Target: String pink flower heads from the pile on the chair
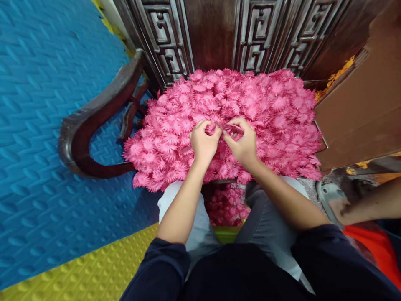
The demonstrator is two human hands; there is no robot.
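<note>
A large heap of pink artificial flower heads (275, 104) spreads in front of me, on what looks like the seat of a dark wooden chair. Above the middle of the heap, my left hand (203, 142) and my right hand (243, 143) meet fingertip to fingertip. Each has thumb and fingers closed in a pinch on a darker pink flower (224, 126), seen partly between them. The fingers cover much of this flower, so its exact form is hard to make out.
A curved wooden armrest (84, 125) stands left, beside blue textured matting (31, 104). Carved dark wood panels (209, 33) rise behind the heap. A cardboard box (363, 100) is at the right, near another person's sandalled foot (340, 207). More pink flowers (228, 202) lie below, between my legs.
</note>
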